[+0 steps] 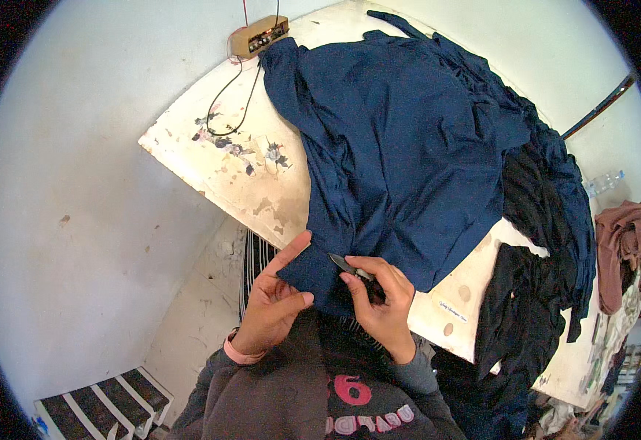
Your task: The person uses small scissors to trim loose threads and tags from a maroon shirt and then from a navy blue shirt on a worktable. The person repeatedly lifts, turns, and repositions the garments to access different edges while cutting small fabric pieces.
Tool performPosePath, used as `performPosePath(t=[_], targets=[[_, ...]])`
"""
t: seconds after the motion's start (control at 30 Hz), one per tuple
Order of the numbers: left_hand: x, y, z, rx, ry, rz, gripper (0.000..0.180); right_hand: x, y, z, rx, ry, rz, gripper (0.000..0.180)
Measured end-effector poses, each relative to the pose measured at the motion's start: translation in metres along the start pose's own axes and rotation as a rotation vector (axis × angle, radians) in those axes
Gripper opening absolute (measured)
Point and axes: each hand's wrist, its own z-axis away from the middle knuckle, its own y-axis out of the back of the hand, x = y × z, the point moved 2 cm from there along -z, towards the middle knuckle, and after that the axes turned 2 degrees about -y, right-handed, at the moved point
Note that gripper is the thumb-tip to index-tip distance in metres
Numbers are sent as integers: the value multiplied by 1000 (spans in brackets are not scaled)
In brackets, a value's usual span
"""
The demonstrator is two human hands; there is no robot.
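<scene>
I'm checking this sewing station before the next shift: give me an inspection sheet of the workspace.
Surface: white worktable, paint chipped and stained.
Job's things: navy garment spread over the table, one edge pulled to the hands; small thread snips.
Clutter: black garments draped off the table's right side; pink-brown cloth further right.
Hands: left hand pinches the navy edge; right hand holds the snips against it.
Cables: black wire loops from a small wooden box at the far corner.
Surroundings: pale wall; striped stool on the floor, lower left.
</scene>
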Motion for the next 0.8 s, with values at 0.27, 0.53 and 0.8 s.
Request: performPosePath(t=[0.27,0.53,0.8], targets=[[2,9,0,-158,35,213,78,4,-3,-3,-15,10,-35,26],[-2,13,3,-122,75,223,79,-17,-11,-15,-182,39,-150,35],[-1,1,1,-62,57,129,69,-12,-8,13,-10,606,408,39]])
